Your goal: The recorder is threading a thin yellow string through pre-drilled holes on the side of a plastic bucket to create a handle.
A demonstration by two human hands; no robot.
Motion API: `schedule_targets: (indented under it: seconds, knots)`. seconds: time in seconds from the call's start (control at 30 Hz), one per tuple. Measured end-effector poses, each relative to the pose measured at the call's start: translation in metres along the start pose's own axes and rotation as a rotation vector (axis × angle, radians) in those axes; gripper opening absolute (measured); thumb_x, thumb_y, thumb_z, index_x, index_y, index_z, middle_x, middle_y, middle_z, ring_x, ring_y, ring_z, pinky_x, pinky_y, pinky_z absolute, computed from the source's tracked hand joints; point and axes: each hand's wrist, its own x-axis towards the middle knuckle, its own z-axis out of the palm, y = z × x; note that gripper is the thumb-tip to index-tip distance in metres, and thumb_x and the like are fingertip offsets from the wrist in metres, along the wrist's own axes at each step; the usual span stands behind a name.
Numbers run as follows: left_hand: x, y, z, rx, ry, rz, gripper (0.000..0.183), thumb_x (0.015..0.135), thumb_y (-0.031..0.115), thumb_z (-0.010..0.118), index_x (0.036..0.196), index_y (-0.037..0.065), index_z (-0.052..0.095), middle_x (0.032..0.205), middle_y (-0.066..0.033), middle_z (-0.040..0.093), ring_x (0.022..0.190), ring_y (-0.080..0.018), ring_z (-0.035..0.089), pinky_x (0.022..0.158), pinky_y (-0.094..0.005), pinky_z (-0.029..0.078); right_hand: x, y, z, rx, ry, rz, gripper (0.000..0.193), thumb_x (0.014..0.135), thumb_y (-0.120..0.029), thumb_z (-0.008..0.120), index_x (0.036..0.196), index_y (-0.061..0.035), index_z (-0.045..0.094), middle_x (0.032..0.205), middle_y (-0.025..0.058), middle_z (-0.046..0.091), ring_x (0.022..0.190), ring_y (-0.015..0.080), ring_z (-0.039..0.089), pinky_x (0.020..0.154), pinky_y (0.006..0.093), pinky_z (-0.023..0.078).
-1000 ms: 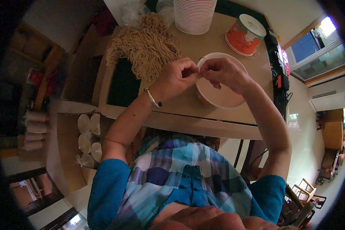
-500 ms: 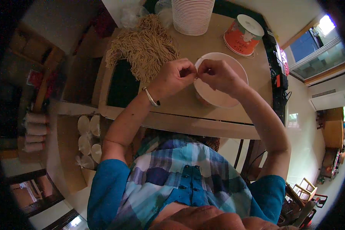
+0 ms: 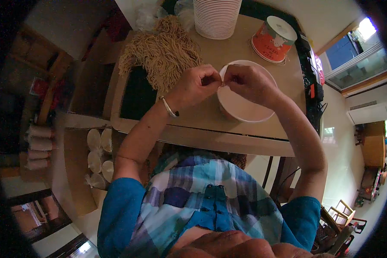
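Observation:
A round paper bucket (image 3: 245,105), white inside, stands upright on the table in front of me. At the left part of its rim, my left hand (image 3: 201,82) and my right hand (image 3: 250,84) meet with pinched fingertips. Between them is a thin cord, mostly hidden by the fingers; a short strand shows along the rim behind the right fingers. Left of the bucket lies a loose heap of tan cords (image 3: 165,53), close to my left hand. My right hand and wrist cover part of the bucket's opening.
A tall stack of white paper buckets (image 3: 217,19) rises at the back. A red and green printed bucket (image 3: 273,41) rests upside down at the back right, with a cord end by its base. Dark electronic gear (image 3: 313,88) lines the right edge. A carton (image 3: 79,172) of wrapped buckets stands lower left.
The bucket's near rim has shifted slightly down and left. My right hand has moved a little to the right; both hands keep their pinch at the rim.

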Motion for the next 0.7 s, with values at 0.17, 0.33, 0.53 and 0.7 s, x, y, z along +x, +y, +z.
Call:
schedule_targets:
  seconds: [0.17,0.33,0.53,0.7]
  knots:
    - [0.000,0.005,-0.002,0.030,-0.006,-0.021,0.009,0.084,0.010,0.068,0.088,0.003,0.064,0.082,-0.0010,0.058,0.076,-0.0076,0.055,0.068,-0.0246,0.046,0.000,-0.006,-0.004,-0.016,-0.004,-0.032,0.009,0.078,-0.006,0.058,0.086,-0.0024,0.061,0.076,0.0146,0.062,0.069,0.0258,0.061,0.064,0.0372,0.048]
    - [-0.002,-0.002,-0.001,0.015,0.003,0.017,0.012,0.084,0.012,0.068,0.091,0.002,0.064,0.083,-0.0016,0.058,0.076,-0.0082,0.055,0.068,-0.0249,0.047,0.002,-0.015,-0.007,-0.084,0.004,-0.062,0.008,0.077,-0.005,0.058,0.084,-0.0022,0.060,0.074,0.0155,0.059,0.069,0.0278,0.060,0.063,0.0387,0.047]
    - [-0.005,0.004,-0.002,0.099,0.029,0.040,0.013,0.082,0.010,0.067,0.093,0.001,0.065,0.083,-0.0074,0.062,0.075,-0.0148,0.063,0.069,-0.0284,0.052,0.005,-0.021,-0.008,-0.163,0.054,-0.087,0.008,0.075,-0.008,0.059,0.082,-0.0023,0.059,0.076,0.0168,0.060,0.071,0.0337,0.060,0.064,0.0412,0.047]
    - [-0.007,-0.013,0.006,-0.108,0.051,-0.014,0.016,0.083,0.011,0.066,0.096,0.003,0.064,0.082,-0.0080,0.065,0.075,-0.0138,0.065,0.069,-0.0279,0.052,0.009,-0.026,-0.010,-0.181,0.008,-0.074,0.009,0.079,-0.009,0.058,0.085,-0.0025,0.059,0.076,0.0107,0.058,0.067,0.0228,0.058,0.063,0.0328,0.047]
